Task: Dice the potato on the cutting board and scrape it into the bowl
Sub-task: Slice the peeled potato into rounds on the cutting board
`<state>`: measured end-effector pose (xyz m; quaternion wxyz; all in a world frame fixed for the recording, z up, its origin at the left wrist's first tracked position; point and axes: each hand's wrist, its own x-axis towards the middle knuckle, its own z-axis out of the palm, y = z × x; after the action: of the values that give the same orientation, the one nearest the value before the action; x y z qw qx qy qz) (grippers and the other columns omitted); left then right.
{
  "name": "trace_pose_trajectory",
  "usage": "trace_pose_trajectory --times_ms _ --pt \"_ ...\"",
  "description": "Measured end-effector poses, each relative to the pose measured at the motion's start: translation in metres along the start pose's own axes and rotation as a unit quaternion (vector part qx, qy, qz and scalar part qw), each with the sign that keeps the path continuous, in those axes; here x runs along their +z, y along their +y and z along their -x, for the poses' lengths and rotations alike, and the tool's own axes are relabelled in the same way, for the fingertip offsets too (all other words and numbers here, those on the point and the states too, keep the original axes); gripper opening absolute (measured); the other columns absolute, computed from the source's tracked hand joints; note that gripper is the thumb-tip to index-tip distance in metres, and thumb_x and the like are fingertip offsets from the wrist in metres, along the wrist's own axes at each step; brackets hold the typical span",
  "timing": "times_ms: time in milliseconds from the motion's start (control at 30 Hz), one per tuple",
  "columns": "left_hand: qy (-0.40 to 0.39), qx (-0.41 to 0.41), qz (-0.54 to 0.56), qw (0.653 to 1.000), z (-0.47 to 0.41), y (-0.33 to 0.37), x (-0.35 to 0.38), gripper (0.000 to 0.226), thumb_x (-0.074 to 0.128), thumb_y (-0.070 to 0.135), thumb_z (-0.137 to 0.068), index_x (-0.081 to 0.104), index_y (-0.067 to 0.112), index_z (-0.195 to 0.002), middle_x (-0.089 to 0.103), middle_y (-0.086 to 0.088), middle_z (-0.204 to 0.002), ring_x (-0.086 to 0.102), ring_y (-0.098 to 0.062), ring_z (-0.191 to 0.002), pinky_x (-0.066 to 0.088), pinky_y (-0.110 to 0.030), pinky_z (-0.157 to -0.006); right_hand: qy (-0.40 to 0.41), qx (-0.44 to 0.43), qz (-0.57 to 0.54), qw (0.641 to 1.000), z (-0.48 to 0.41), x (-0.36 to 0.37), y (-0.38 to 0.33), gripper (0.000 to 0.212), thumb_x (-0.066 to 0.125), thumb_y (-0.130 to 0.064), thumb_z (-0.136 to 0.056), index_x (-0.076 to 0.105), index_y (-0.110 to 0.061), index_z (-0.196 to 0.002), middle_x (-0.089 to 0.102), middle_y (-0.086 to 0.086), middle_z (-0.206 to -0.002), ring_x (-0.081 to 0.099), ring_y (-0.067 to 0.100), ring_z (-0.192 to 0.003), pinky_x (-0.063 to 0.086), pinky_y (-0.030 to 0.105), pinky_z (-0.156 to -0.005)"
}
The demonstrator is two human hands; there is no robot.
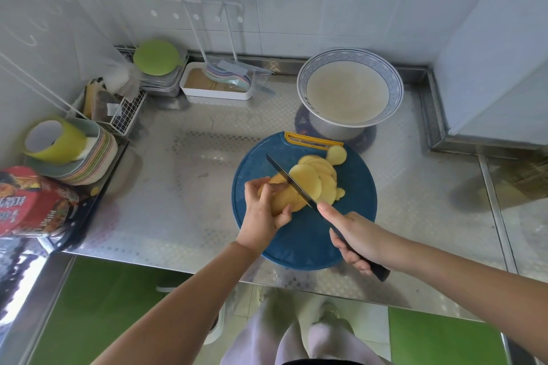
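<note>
A round blue cutting board (299,240) lies on the steel counter. On it rests a peeled yellow potato (286,200), with several cut slices (314,181) fanned out to its right. My left hand (262,210) grips the uncut end of the potato. A black knife (292,181) stands with its blade against the cut face, and my right hand (353,237) is closed around its dark handle. Behind the board stands a white bowl (350,92) with a blue patterned rim, its inside looking pale.
A white container (219,83) with utensils sits at the back. A green lid (156,57) tops stacked trays. At the left are a wire rack (124,115), stacked plates (95,160) with a yellow-green cup (53,139), and a red packet (32,204). Counter edge runs near me.
</note>
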<state>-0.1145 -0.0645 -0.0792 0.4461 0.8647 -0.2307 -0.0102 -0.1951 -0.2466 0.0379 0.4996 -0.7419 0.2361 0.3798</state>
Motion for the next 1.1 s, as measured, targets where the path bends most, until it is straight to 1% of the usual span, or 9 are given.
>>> trace_pose_trajectory --times_ms 100,233,400,533,633,800,867,967,1100 --pt "0.007 0.004 0.007 1.0 0.002 -0.002 0.002 0.064 0.049 0.063 -0.087 0.057 0.008 -0.118 0.033 -0.008 -0.122 0.041 -0.023 -0.119 0.043 -0.03 -0.099 -0.002 0.001 -0.007 1.0 -0.006 0.001 -0.007 0.072 0.026 -0.079 -0.088 0.036 -0.013 -0.06 0.037 0.004 -0.044 0.033 0.015 -0.032 0.036 0.022 -0.04" --pt "0.005 -0.011 0.013 1.0 0.001 -0.002 0.001 0.067 0.047 0.065 -0.086 0.057 0.008 -0.119 0.032 -0.006 -0.122 0.04 -0.02 -0.119 0.041 -0.027 -0.1 -0.003 0.004 -0.022 1.0 -0.014 0.003 -0.011 0.071 0.026 -0.078 -0.089 0.035 -0.013 -0.062 0.036 0.004 -0.044 0.032 0.015 -0.031 0.034 0.021 -0.039" --pt "0.005 -0.004 0.017 1.0 0.001 -0.004 0.002 0.046 0.055 0.057 -0.085 0.048 0.026 -0.119 0.031 -0.006 -0.122 0.038 -0.017 -0.119 0.037 -0.021 -0.099 0.012 0.001 -0.015 1.0 -0.025 0.008 -0.011 0.071 0.026 -0.08 -0.087 0.034 -0.013 -0.062 0.033 0.004 -0.044 0.031 0.016 -0.032 0.034 0.021 -0.039" --pt "0.005 -0.014 0.013 1.0 0.001 -0.005 0.001 0.052 0.057 0.05 -0.084 0.057 0.01 -0.118 0.031 -0.005 -0.122 0.038 -0.017 -0.119 0.037 -0.019 -0.099 0.023 -0.004 -0.018 1.0 -0.026 0.012 -0.012 0.07 0.027 -0.08 -0.087 0.03 -0.015 -0.063 0.028 0.003 -0.045 0.027 0.017 -0.035 0.031 0.024 -0.04" --pt "-0.002 -0.013 0.017 1.0 0.003 -0.005 -0.002 0.055 0.057 0.05 -0.083 0.058 0.008 -0.118 0.032 -0.004 -0.122 0.037 -0.009 -0.118 0.033 -0.004 -0.098 0.038 -0.018 -0.021 0.999 -0.021 0.02 -0.012 0.064 0.027 -0.074 -0.092 0.028 -0.016 -0.065 0.024 -0.004 -0.041 0.023 0.014 -0.034 0.029 0.025 -0.042" --pt "0.006 -0.02 0.038 0.999 0.003 -0.006 -0.005 0.045 0.058 0.048 -0.083 0.053 0.019 -0.118 0.033 -0.005 -0.122 0.029 0.013 -0.12 0.028 -0.002 -0.099 0.048 -0.017 -0.005 0.999 -0.007 0.025 0.005 0.063 0.025 -0.072 -0.094 0.025 -0.016 -0.064 0.02 -0.006 -0.041 0.02 0.013 -0.034 0.027 0.027 -0.043" --pt "0.007 -0.008 0.031 0.999 0.003 -0.005 -0.003 0.041 0.058 0.047 -0.084 0.052 0.024 -0.117 0.032 -0.006 -0.122 0.025 0.017 -0.122 0.025 0.0 -0.099 0.041 -0.008 -0.005 0.999 0.001 0.024 0.018 0.061 0.024 -0.072 -0.093 0.021 -0.017 -0.066 0.018 -0.003 -0.045 0.018 0.013 -0.036 0.024 0.029 -0.045" --pt "0.013 0.006 0.024 1.0 0.002 -0.004 -0.002 0.039 0.058 0.046 -0.083 0.047 0.029 -0.117 0.033 -0.007 -0.121 0.025 0.016 -0.122 0.025 -0.002 -0.101 0.023 -0.004 -0.032 0.999 0.005 0.021 0.027 0.062 0.025 -0.073 -0.092 0.019 -0.018 -0.066 0.018 -0.003 -0.046 0.017 0.013 -0.037 0.021 0.029 -0.044" --pt "0.016 0.004 0.022 1.0 0.0 -0.003 -0.001 0.041 0.057 0.049 -0.083 0.046 0.031 -0.117 0.032 -0.008 -0.121 0.032 0.0 -0.117 0.024 -0.001 -0.102 -0.01 -0.015 -0.015 1.0 -0.002 0.008 0.027 0.068 0.023 -0.079 -0.087 0.028 -0.017 -0.06 0.028 0.001 -0.045 0.026 0.015 -0.034 0.032 0.024 -0.041"
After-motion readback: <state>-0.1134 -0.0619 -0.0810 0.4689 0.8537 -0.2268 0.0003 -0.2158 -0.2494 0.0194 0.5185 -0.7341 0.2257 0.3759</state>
